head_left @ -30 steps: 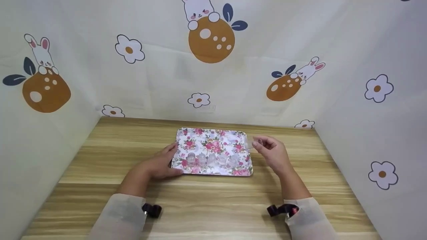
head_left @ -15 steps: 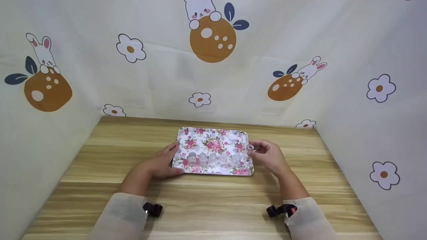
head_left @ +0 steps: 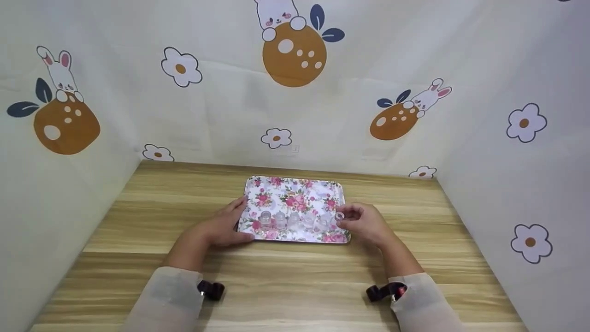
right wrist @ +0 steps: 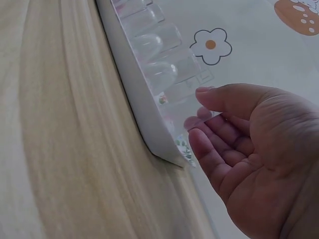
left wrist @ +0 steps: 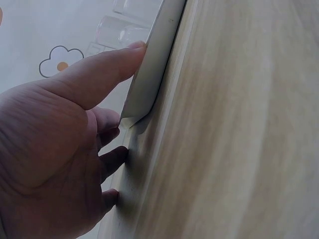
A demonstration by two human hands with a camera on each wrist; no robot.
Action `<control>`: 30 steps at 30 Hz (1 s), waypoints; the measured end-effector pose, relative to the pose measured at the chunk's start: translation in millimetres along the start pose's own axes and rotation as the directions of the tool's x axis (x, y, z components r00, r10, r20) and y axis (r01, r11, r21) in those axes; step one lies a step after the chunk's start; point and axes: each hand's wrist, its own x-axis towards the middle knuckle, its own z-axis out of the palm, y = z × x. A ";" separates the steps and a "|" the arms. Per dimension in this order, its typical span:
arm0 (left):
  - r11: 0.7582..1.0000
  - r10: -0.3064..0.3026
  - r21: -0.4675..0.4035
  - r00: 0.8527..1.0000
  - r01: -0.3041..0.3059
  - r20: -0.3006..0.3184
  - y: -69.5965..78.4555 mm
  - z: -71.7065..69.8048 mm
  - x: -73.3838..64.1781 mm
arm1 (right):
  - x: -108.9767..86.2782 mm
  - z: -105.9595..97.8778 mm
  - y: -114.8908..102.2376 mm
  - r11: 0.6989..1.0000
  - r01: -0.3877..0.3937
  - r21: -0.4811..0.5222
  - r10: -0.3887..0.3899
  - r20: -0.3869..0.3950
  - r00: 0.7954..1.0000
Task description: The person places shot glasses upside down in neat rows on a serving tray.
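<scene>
A floral tray (head_left: 295, 186) lies on the table. Along its front half stand several small clear containers (head_left: 293, 220) in a row, see-through and hard to make out in detail. My left hand (head_left: 226, 224) holds the tray's front left corner; in the left wrist view the thumb rests at the front rim and the other fingers spread along the side. My right hand (head_left: 366, 222) is at the tray's right edge, close to the end of the row. Between its thumb and fingertips it pinches a clear container (head_left: 339, 215), whose ring-shaped end shows in the head view.
The tray stands on a wood-grain table (head_left: 295, 286). Pale cloth walls (head_left: 221, 106) printed with rabbits, oranges and flowers enclose it at the back and both sides. Black camera mounts (head_left: 211, 290) sit at both sleeves.
My right hand has moved left and toward the front, bringing the pinched clear container from beside the tray to over its right edge. The left hand stays at its corner.
</scene>
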 end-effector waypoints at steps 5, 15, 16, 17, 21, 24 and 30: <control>1.000 -0.007 -0.001 1.000 0.007 0.004 0.6 -0.7 0.3 | 0.7 1.7 2.6 1.000 -0.012 0.001 0.012 0.012 1.000; 1.000 -0.007 -0.013 1.000 0.007 0.004 3.7 -2.0 -3.6 | -1.5 -2.6 0.8 0.998 0.038 0.042 -0.039 0.015 0.999; 1.000 -0.009 -0.013 1.000 0.009 0.003 4.0 -2.3 -3.9 | -1.8 -3.1 -0.7 0.998 0.044 0.051 -0.044 -0.004 0.999; 1.000 -0.009 -0.013 1.000 0.009 0.003 4.3 -2.7 -4.1 | -2.0 -3.6 -1.9 0.997 0.046 0.059 -0.044 -0.029 0.999; 1.000 -0.021 -0.012 1.000 0.021 0.005 4.7 -3.2 -4.5 | -2.2 -5.0 -5.3 0.997 0.021 0.070 -0.011 -0.140 0.990; 1.000 -0.017 -0.006 1.000 0.017 -0.001 4.0 -2.3 -4.3 | -1.9 -5.3 -6.7 0.999 -0.002 0.053 0.013 -0.214 0.977; 1.000 -0.016 0.007 0.997 0.016 -0.079 6.3 -2.1 -1.3 | 0.6 -6.5 -8.7 1.000 -0.006 0.004 0.007 -0.307 0.952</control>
